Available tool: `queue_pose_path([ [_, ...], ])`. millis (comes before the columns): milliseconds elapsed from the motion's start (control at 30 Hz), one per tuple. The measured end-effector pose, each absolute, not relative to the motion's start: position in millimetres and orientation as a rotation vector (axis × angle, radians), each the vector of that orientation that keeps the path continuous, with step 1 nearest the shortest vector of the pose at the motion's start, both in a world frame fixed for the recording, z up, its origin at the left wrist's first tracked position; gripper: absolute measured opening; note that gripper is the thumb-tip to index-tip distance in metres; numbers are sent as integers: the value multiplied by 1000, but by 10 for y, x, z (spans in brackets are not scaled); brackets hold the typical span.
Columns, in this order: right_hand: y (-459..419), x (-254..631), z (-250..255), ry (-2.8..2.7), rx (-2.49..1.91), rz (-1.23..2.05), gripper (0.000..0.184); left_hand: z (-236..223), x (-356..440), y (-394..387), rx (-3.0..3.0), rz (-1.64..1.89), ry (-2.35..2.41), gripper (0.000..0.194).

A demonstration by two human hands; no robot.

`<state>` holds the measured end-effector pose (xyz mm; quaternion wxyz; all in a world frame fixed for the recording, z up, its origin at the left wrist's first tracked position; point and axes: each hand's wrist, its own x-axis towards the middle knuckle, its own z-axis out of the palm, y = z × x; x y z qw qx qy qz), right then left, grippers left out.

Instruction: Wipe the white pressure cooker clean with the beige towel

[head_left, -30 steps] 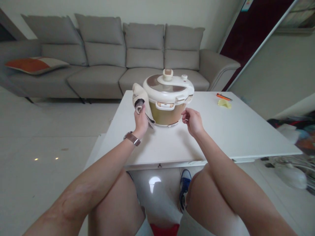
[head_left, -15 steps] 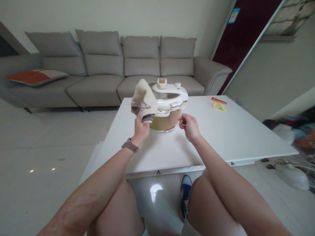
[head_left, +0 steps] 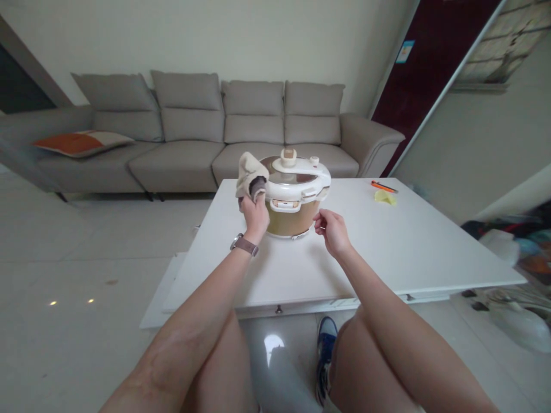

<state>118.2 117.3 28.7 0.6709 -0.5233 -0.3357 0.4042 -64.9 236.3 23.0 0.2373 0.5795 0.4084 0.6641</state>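
Note:
A white-lidded electric pressure cooker [head_left: 295, 221] with a gold-coloured body stands on the white table [head_left: 275, 275]. At its left side my left hand [head_left: 256, 215] is closed around a bunched beige and dark grey cloth [head_left: 248, 175], which overlaps the lid's left edge from here. Whether the cloth touches the cooker I cannot tell. My right hand [head_left: 332, 230] is close to the cooker's lower right side, fingers curled in and thumb near them. What those fingers hold, if anything, is hidden.
An orange utility knife [head_left: 384, 186] and a crumpled yellow piece [head_left: 385, 198] lie toward the table's back right. Behind the table stands a grey sofa [head_left: 253, 152] with an orange and white cushion [head_left: 84, 143]. My knees are below the front edge.
My left hand has moved the cloth from the cooker's left side up in front of the lid, then back leftward beside it. My right hand stays near the cooker. The camera view has shifted slightly.

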Motion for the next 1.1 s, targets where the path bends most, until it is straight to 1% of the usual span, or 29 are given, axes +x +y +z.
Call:
queue_pose_path([
  [67, 1196, 1180, 300, -745, -1184, 910, 26, 348, -576, 2252, 1926, 1725, 1082, 50],
  [133, 1220, 1182, 323, -736, -1177, 898, 23, 478, -500, 2091, 2438, 1400, 842, 57],
  [167, 1229, 1186, 337, -727, -1169, 888, 22, 538, -468, 2017, 2600, 1278, 767, 56],
  [200, 1235, 1190, 351, -717, -1161, 877, 21, 588, -444, 1960, 2690, 1214, 748, 55],
  [267, 1235, 1203, 376, -691, -1154, 853, 21, 646, -436, 1922, 2724, 1203, 782, 55],
  [333, 1219, 1219, 389, -671, -1162, 841, 22, 633, -488, 1991, 2631, 1284, 879, 58],
  [433, 1187, 1248, 379, -674, -1172, 848, 23, 489, -645, 2207, 2375, 1469, 1028, 60],
  [567, 1178, 1292, 341, -676, -1183, 842, 24, 226, -828, 2418, 2011, 1656, 1007, 59],
  [633, 1193, 1308, 323, -670, -1192, 838, 24, 140, -864, 2456, 1825, 1705, 999, 54],
  [733, 1218, 1315, 299, -669, -1207, 844, 25, 73, -895, 2496, 1562, 1774, 1022, 41],
  [800, 1223, 1309, 288, -671, -1217, 853, 25, 29, -948, 2533, 1419, 1775, 1066, 34],
  [867, 1215, 1297, 283, -677, -1224, 861, 25, -41, -1046, 2577, 1309, 1726, 1142, 32],
  [1100, 1171, 1263, 316, -699, -1223, 871, 24, -457, -1479, 2676, 1159, 1413, 1189, 36],
])
